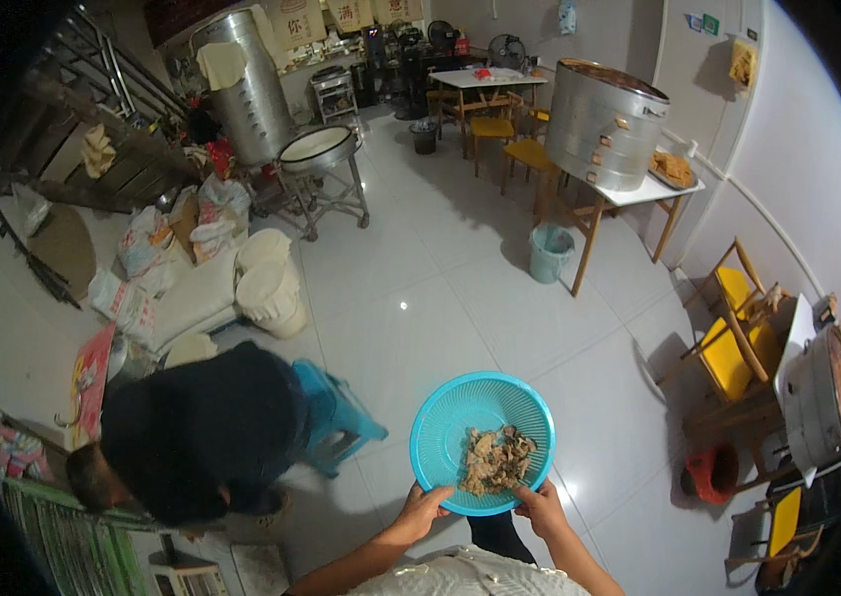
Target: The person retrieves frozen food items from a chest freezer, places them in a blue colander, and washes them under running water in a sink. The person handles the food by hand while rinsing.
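A round turquoise plastic colander [439, 432] is held in front of my body, above the tiled floor. My left hand [424, 510] grips its near left rim, the thumb over the edge. On the near right side of the rim, my right hand [540, 506] holds on in the same way. Inside, towards the right and near side, lies a small heap of brown, crinkled food pieces [495, 458]; their exact kind cannot be told. The fingers under the colander are hidden.
A person in dark clothes [201, 432] bends low at the left, beside a blue plastic stool [335, 417]. Metal steamers stand on tables at the right, one large steamer [603, 127] farther back. A pale green bucket [551, 253] and a red bucket [715, 473] are on the floor.
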